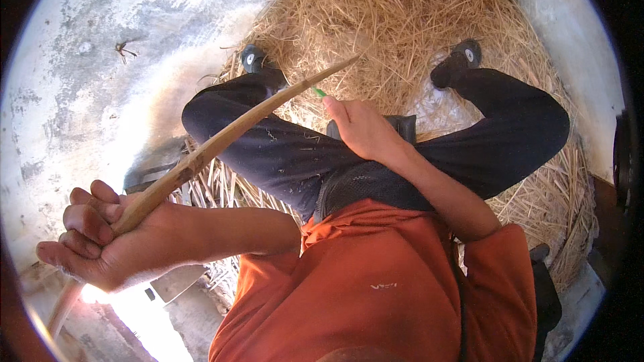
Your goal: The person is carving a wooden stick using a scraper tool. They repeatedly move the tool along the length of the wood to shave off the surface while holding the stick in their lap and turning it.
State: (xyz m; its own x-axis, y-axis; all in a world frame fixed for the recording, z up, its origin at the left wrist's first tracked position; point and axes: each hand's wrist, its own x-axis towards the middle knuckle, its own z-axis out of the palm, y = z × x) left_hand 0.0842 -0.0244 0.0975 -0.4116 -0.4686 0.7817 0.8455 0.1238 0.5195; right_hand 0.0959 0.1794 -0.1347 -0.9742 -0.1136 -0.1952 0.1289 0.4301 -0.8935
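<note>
Long, tan, tapering wooden stick (235, 135): slanted, gripped by the left hand (100, 236). Right hand (362, 126): closed on a small bright-green object (318, 92), near the stick's thin end. Hazard: tip seemed unsupported, liable to swing into that hand.

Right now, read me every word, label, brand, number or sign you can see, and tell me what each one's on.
Orange T-shirt: a small white chest mark, too small and blurred to read.
Left dark shoe: a round white patch; any print is too small to read.
Right dark shoe: likewise.
Tapered wooden stick and small green object: no lettering shows.
</note>
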